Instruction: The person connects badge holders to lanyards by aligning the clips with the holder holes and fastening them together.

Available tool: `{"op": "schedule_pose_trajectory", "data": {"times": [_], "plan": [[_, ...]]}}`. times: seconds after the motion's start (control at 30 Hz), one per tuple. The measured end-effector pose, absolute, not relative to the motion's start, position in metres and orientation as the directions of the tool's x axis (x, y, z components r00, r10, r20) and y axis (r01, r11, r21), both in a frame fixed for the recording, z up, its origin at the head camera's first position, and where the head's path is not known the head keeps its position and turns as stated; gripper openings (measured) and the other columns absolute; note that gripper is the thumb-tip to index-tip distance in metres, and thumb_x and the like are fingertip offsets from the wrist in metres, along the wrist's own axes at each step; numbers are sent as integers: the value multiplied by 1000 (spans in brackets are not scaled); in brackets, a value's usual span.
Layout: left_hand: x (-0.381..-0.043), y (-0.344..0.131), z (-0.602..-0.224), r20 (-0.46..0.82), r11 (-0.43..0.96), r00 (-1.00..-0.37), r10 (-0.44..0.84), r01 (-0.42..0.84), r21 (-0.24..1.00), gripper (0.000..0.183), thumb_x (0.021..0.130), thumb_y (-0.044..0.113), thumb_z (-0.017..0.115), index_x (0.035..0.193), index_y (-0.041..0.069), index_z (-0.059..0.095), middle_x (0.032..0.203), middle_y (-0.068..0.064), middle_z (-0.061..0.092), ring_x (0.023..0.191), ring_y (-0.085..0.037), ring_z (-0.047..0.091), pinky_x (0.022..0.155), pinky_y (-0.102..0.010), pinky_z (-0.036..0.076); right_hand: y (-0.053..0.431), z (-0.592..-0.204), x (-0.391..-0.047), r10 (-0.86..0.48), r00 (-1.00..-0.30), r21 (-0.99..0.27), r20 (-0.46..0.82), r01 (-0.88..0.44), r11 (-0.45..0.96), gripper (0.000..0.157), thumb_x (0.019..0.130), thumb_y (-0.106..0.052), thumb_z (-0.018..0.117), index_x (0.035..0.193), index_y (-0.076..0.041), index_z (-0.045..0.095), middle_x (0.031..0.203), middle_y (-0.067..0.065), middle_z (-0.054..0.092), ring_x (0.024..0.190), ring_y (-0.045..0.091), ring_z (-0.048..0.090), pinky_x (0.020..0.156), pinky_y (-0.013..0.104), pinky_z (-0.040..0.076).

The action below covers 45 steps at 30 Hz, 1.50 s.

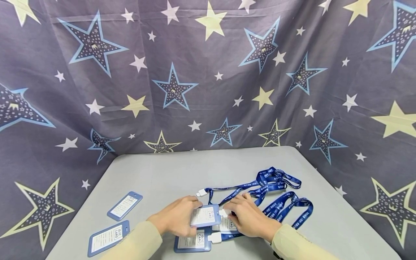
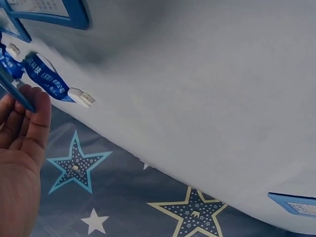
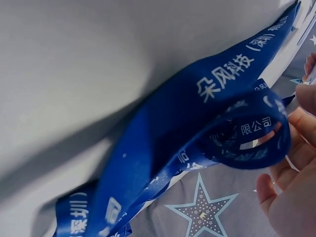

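My left hand [image 1: 178, 216] grips a blue-framed ID card holder [image 1: 204, 216] by its left end, holding it above other holders. In the left wrist view that hand [image 2: 24, 128] has its fingers along the holder's edge. My right hand [image 1: 248, 216] pinches a white lanyard clip [image 1: 224, 213] at the holder's slotted end. Beneath lie a second holder [image 1: 191, 241], with a white clip [image 1: 214, 237] at its slot, and a third card [image 1: 227, 225], partly hidden. A blue lanyard strap [image 3: 163, 118] with white lettering loops beside my right hand in the right wrist view.
Two more card holders, one farther [image 1: 125, 205] and one nearer [image 1: 108, 238], lie on the left of the grey table [image 1: 156, 173]. Blue lanyards [image 1: 276, 186] are heaped at the right. One loose white clip [image 1: 202, 193] lies beyond my left hand. A star-patterned curtain [image 1: 182, 119] hangs behind.
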<state>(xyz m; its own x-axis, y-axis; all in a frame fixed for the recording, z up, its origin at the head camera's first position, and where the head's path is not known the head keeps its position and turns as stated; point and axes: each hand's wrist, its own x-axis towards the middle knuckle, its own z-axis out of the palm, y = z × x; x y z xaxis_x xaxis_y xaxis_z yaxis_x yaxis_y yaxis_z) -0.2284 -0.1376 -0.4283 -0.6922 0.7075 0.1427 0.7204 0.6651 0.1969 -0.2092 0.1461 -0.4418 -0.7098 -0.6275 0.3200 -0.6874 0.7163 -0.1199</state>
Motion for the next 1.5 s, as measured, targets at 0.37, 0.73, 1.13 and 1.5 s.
{"op": "schedule_pose_trajectory", "data": {"times": [0.37,0.73,1.13,1.5], "plan": [[-231,-136,-427,113,645,-679,725,727,235,54,63,34,84,110,11,70,92,13,60,80,-2,54,77,-22,54,145,-444,-208,-641,-699,-111,317,-699,707,28,94,-22,71,121,-15,73,122,-4,70,111,13,59,94,37,39],[-228,-134,-423,105,653,-690,716,716,246,58,64,33,86,114,6,71,93,10,64,81,-2,55,78,-22,55,143,-446,-206,-664,-655,-77,361,-730,679,26,92,-18,72,117,-13,73,118,-3,70,108,13,59,94,37,39],[-230,-132,-426,118,645,-681,723,726,239,54,64,32,86,109,7,70,90,10,63,79,-2,55,75,-20,55,142,-449,-205,-650,-659,-80,377,-723,686,28,92,-18,71,119,-13,72,117,-3,70,108,13,57,94,34,40],[-227,-128,-422,116,635,-674,729,730,253,54,65,30,85,110,4,70,95,5,68,81,-2,57,74,-17,54,142,-450,-204,-646,-644,-91,410,-734,673,28,91,-15,72,118,-12,73,116,-4,69,107,13,57,92,33,40]]}}
